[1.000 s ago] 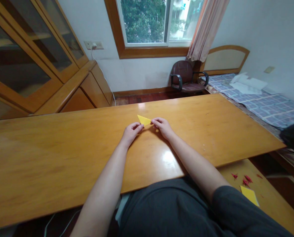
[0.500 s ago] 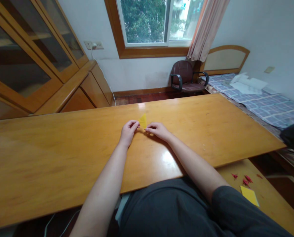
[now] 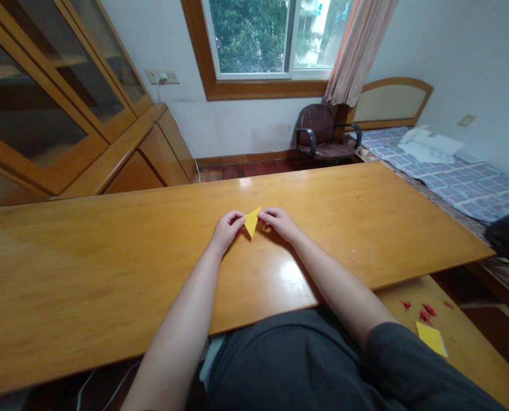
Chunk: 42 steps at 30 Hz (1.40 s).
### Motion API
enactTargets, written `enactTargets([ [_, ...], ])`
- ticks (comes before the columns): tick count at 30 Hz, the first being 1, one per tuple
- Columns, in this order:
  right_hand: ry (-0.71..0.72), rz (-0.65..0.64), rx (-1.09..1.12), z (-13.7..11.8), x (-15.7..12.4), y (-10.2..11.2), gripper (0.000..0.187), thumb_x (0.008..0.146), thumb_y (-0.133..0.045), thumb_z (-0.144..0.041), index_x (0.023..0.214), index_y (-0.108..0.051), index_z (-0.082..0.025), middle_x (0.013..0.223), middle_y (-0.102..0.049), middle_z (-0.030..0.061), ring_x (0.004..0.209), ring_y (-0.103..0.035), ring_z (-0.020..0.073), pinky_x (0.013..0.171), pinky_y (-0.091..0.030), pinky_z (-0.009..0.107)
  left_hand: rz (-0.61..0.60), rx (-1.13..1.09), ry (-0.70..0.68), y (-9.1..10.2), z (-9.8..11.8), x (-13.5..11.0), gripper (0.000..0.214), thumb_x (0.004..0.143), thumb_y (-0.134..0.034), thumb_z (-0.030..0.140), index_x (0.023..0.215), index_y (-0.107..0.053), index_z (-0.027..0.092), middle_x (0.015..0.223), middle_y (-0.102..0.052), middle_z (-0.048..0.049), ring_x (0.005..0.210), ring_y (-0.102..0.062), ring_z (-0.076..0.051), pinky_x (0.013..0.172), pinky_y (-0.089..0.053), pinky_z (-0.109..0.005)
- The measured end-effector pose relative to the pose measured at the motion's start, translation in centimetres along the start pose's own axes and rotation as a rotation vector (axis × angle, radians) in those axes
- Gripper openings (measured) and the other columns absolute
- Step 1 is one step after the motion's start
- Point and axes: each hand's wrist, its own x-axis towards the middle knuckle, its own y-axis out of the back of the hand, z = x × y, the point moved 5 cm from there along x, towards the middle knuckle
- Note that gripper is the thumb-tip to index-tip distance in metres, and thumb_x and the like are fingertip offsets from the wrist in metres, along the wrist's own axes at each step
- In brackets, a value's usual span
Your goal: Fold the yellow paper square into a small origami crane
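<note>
One plain yellow triangle [image 3: 251, 221] between left hand [image 3: 227, 230] and right hand [image 3: 281, 222]

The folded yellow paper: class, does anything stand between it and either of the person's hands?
Nothing visible does. The left hand and right hand both meet the folded yellow paper directly, fingertips at opposite sides, over the wooden table.

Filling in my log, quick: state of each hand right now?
Left hand: closed, pinching the yellow paper at its left side.
Right hand: closed, pinching the yellow paper near its upper right corner.
</note>
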Motion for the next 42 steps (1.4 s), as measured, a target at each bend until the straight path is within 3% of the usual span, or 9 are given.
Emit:
enactTargets([
  [6,-0.008,-0.029,-0.029,-0.1,-0.2,-0.5,0.037,0.073,-0.070,-0.052,0.078,-0.069,-0.015,0.069,-0.064,0.0018,0.063,-0.054,0.0120,0.060,-0.042,0.024,-0.004,0.103,-0.085,-0.3,0.7,-0.2,0.033,0.079,-0.066,0.033,0.108,-0.072,0.021,0.091,-0.068,-0.0033,0.082,-0.060,-0.017,0.080,-0.046,-0.028],
  [18,0.061,-0.066,-0.097,-0.1,0.1,-0.7,0.034,0.075,-0.068,-0.050,0.078,-0.071,-0.017,0.075,-0.067,0.0029,0.071,-0.057,0.0143,0.070,-0.045,0.026,-0.051,0.263,-0.206,-0.7,1.3,-0.3,0.028,0.085,-0.062,0.035,0.107,-0.074,0.023,0.096,-0.068,-0.0058,0.089,-0.061,-0.019,0.080,-0.047,-0.029],
  [42,-0.023,-0.057,0.003,0.0,0.0,-0.5,0.040,0.071,-0.071,-0.053,0.081,-0.070,-0.015,0.068,-0.062,0.0007,0.061,-0.052,0.0108,0.057,-0.041,0.023,-0.093,0.241,-0.221,-1.0,1.7,-0.4,0.025,0.087,-0.060,0.032,0.104,-0.075,0.023,0.093,-0.067,-0.0062,0.089,-0.061,-0.019,0.082,-0.047,-0.030],
])
